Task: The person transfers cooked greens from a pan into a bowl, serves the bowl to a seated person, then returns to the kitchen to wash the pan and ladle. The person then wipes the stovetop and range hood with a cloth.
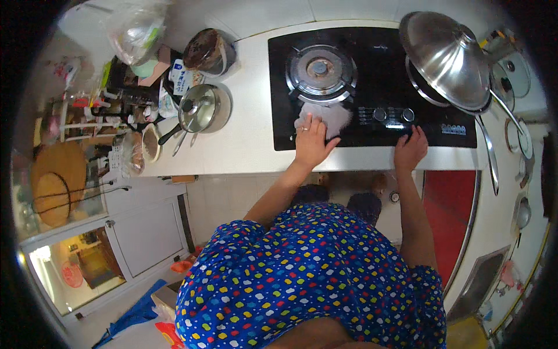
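Note:
My left hand lies over a pale cloth, its fingers pressing the cloth against the black glass gas hob. Just beyond the cloth is the left burner with its metal pan support. My right hand rests at the hob's front edge with fingers apart and nothing in it, a little below the two control knobs. Over the right burner a large shiny wok lid leans, hiding most of that burner.
Left of the hob stand a lidded saucepan and a dark pot, beside crowded packets. A long metal utensil handle extends over the counter edge at right. Further right is a sink. Below the counter shows a red panel.

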`<control>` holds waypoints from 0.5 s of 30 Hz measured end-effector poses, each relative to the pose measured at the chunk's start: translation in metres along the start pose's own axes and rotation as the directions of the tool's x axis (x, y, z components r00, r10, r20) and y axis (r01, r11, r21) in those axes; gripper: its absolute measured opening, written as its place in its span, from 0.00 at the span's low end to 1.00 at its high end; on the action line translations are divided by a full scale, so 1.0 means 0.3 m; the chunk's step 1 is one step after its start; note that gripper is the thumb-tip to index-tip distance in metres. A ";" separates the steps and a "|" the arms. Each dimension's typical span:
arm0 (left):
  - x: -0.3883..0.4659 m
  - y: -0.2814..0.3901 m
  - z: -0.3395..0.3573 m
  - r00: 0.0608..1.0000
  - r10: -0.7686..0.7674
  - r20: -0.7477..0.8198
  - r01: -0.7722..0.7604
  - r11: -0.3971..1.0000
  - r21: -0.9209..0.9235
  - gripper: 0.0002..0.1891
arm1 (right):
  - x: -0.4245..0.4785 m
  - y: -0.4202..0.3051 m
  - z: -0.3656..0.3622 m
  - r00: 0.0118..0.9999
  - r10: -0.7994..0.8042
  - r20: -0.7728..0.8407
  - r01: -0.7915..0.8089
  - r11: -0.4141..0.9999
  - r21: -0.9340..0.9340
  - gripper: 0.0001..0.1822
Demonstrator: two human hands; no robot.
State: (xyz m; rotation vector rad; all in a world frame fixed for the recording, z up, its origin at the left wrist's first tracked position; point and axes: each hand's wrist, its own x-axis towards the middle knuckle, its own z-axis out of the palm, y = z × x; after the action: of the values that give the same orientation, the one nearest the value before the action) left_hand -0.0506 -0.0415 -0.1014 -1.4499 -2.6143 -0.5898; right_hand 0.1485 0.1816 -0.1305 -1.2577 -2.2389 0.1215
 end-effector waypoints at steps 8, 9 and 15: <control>0.089 -0.306 -0.046 0.973 -0.174 -0.148 0.172 0.985 -0.031 0.21 | 0.020 -0.020 -0.076 1.000 -0.016 -0.024 0.016 1.000 -0.012 0.20; 0.112 -0.359 -0.050 0.982 -0.115 -0.150 0.114 0.993 -0.017 0.20 | 0.027 -0.027 -0.078 1.000 -0.018 -0.021 0.018 1.000 0.002 0.20; 0.371 -0.577 -0.106 0.998 -0.021 -0.056 0.023 0.999 0.039 0.23 | 0.081 -0.059 -0.095 0.997 -0.053 -0.051 0.054 0.998 0.019 0.20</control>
State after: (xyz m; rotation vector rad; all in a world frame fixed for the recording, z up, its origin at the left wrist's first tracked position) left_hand -0.2586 -0.0467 -0.0921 -1.3753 -2.5879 -0.5689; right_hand 0.1399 0.1861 -0.0904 -1.1765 -2.2205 0.0904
